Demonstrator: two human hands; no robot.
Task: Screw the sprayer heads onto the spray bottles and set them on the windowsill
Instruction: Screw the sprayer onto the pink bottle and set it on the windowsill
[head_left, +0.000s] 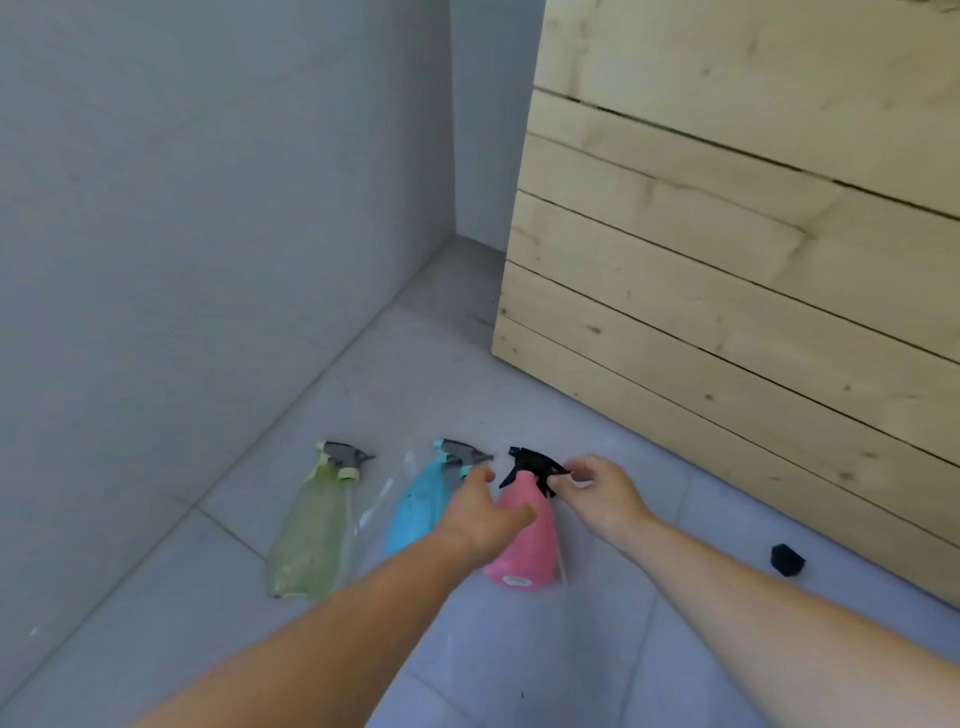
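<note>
Three spray bottles lie side by side on the grey tiled floor. The green bottle (306, 540) is at the left with a grey sprayer head (345, 457) at its neck. The blue bottle (418, 512) is in the middle, topped by a grey sprayer head (465, 453). The pink bottle (524, 545) is at the right. My left hand (480, 514) rests on the pink bottle's upper body, fingers curled around it. My right hand (597, 491) pinches the black sprayer head (530, 465) at the pink bottle's neck.
A wall of pale wooden planks (727, 260) rises on the right, close behind the bottles. A grey wall (208, 208) stands at the left. A small black object (787, 559) lies on the floor at the foot of the planks. A clear plastic bag (387, 499) lies between green and blue bottles.
</note>
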